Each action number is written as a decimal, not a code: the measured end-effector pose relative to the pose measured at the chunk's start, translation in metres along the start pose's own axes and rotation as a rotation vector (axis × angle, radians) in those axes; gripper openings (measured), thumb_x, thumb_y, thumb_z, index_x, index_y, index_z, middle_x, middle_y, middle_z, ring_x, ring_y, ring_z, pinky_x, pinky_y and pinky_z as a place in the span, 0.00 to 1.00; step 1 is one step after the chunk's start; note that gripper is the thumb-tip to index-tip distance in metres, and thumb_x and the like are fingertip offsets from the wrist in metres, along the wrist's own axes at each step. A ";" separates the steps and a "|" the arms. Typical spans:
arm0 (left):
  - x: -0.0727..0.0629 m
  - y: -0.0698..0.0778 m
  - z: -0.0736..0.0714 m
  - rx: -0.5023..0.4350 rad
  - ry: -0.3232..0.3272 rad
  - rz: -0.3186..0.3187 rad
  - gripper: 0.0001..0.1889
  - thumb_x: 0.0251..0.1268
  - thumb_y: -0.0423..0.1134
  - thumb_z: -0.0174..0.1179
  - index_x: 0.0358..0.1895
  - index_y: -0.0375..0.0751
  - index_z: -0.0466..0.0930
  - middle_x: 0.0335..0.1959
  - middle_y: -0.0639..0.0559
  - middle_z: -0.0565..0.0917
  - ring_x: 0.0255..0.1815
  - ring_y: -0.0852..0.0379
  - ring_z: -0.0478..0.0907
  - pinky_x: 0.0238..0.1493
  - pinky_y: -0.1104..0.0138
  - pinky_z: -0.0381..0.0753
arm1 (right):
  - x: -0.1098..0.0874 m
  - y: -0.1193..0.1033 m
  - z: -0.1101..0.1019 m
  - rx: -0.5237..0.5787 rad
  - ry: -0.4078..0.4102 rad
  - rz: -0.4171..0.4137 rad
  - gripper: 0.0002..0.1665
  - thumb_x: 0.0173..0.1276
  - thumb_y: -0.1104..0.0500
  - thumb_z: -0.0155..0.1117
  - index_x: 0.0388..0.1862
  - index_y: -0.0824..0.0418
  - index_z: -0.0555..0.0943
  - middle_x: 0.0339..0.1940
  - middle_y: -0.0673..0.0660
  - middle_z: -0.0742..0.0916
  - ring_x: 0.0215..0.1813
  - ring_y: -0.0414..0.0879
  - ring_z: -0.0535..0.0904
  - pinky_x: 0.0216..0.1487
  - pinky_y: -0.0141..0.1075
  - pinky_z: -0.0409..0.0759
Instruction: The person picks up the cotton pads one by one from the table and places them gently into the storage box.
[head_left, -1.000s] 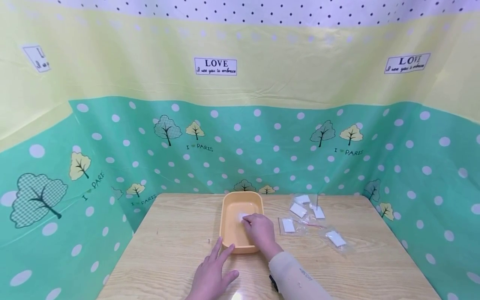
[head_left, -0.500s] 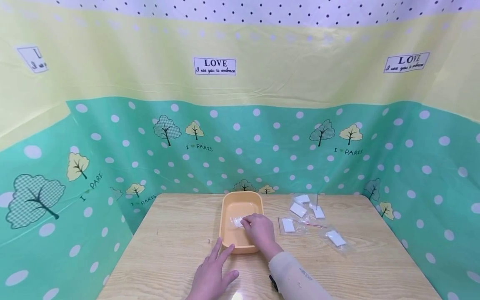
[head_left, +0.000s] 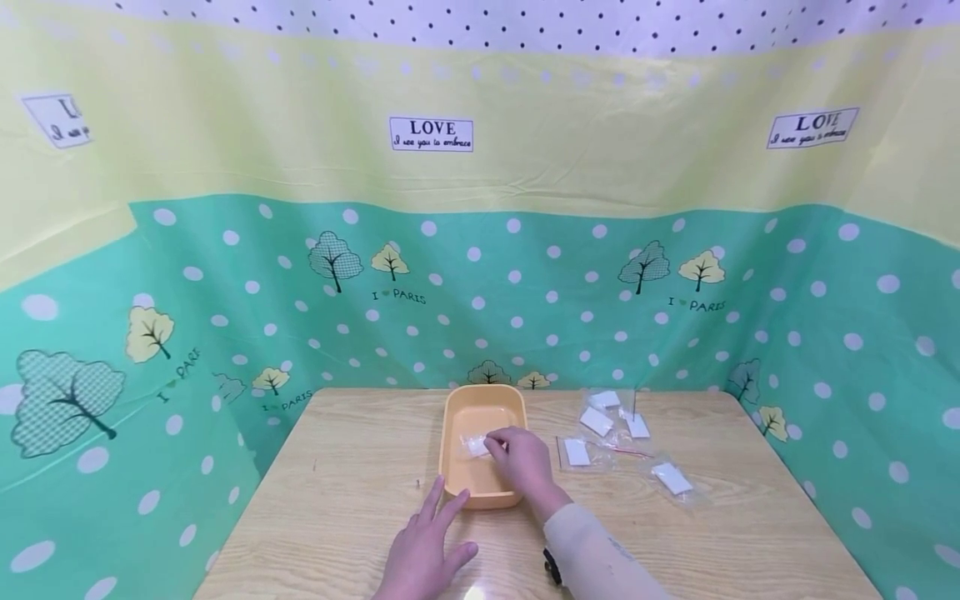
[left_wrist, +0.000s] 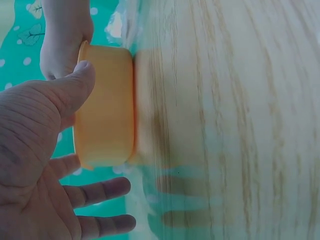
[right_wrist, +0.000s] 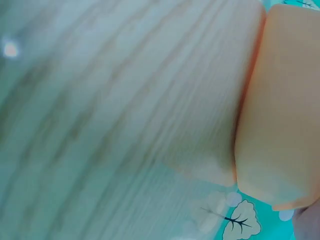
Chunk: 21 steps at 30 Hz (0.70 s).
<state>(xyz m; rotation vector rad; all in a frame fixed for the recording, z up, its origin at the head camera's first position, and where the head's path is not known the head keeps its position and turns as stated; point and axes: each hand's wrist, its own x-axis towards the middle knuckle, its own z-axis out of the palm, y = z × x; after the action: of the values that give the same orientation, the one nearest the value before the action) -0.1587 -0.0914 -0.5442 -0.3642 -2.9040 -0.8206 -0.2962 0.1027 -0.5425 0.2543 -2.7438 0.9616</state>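
An orange rectangular tray point(head_left: 447, 454) stands on the wooden table. Over its inside, my right hand point(head_left: 522, 460) pinches a small clear plastic bag point(head_left: 473, 446) between thumb and fingertips; the bag lies toward the tray's left half. My left hand point(head_left: 426, 546) has its fingers spread, with fingertips at the tray's near left corner. In the left wrist view, the left thumb point(left_wrist: 82, 75) rests against the tray's rim, and the other fingers stretch out below. The right wrist view shows the tray's outer wall point(right_wrist: 280, 110); the bag is hidden there.
To the right of the tray lie several clear bags with white cards inside, the nearest bag point(head_left: 672, 477) on its own. A tiny dark bit point(head_left: 417, 482) sits left of the tray. Patterned green cloth point(head_left: 480, 292) closes in the table's back and sides.
The clear bag shows more than a second ago, spread leftward and lower in the tray from the right fingertips. The left hand has stayed in place; the right has barely shifted.
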 end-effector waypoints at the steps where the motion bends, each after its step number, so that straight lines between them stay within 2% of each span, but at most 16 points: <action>1: 0.000 0.000 0.000 0.001 0.000 -0.001 0.40 0.62 0.57 0.75 0.78 0.58 0.73 0.86 0.36 0.62 0.61 0.19 0.81 0.52 0.26 0.83 | 0.000 0.001 -0.001 0.034 -0.006 0.005 0.13 0.78 0.46 0.68 0.53 0.49 0.91 0.48 0.49 0.94 0.47 0.44 0.88 0.52 0.42 0.91; 4: 0.000 0.000 -0.001 0.005 -0.003 -0.004 0.40 0.62 0.57 0.75 0.78 0.57 0.73 0.86 0.36 0.61 0.60 0.18 0.80 0.52 0.25 0.83 | 0.000 0.003 -0.005 0.113 -0.022 -0.012 0.12 0.78 0.48 0.69 0.52 0.51 0.92 0.45 0.49 0.94 0.42 0.39 0.85 0.45 0.36 0.89; 8: 0.000 0.000 -0.002 0.010 -0.012 -0.009 0.40 0.62 0.57 0.74 0.78 0.57 0.73 0.86 0.36 0.61 0.60 0.18 0.80 0.52 0.24 0.83 | -0.001 0.007 -0.009 0.151 -0.044 -0.054 0.12 0.77 0.49 0.69 0.51 0.51 0.92 0.45 0.48 0.94 0.41 0.37 0.83 0.43 0.31 0.87; 15: 0.001 0.000 -0.001 0.010 -0.022 -0.007 0.40 0.63 0.58 0.74 0.78 0.57 0.73 0.86 0.35 0.60 0.60 0.18 0.80 0.52 0.24 0.82 | -0.002 0.008 -0.021 0.279 -0.074 -0.062 0.14 0.77 0.51 0.69 0.52 0.56 0.92 0.38 0.48 0.92 0.37 0.38 0.79 0.34 0.28 0.82; 18: 0.001 -0.001 -0.001 0.011 -0.024 -0.002 0.40 0.63 0.58 0.74 0.78 0.57 0.72 0.86 0.35 0.60 0.60 0.18 0.80 0.52 0.23 0.82 | -0.002 0.008 -0.032 0.302 -0.058 -0.040 0.13 0.77 0.52 0.70 0.53 0.56 0.91 0.39 0.49 0.91 0.39 0.39 0.80 0.35 0.28 0.83; 21: 0.002 -0.001 0.000 0.009 -0.027 0.004 0.41 0.63 0.59 0.74 0.79 0.56 0.72 0.86 0.34 0.60 0.61 0.17 0.79 0.53 0.22 0.81 | -0.001 0.017 -0.048 0.243 -0.031 -0.003 0.14 0.77 0.52 0.70 0.56 0.55 0.90 0.46 0.51 0.93 0.44 0.42 0.84 0.42 0.33 0.88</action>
<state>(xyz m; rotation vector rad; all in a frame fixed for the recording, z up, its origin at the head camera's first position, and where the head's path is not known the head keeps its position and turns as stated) -0.1608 -0.0923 -0.5441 -0.3828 -2.9304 -0.8080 -0.2919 0.1459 -0.5165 0.3151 -2.6501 1.3012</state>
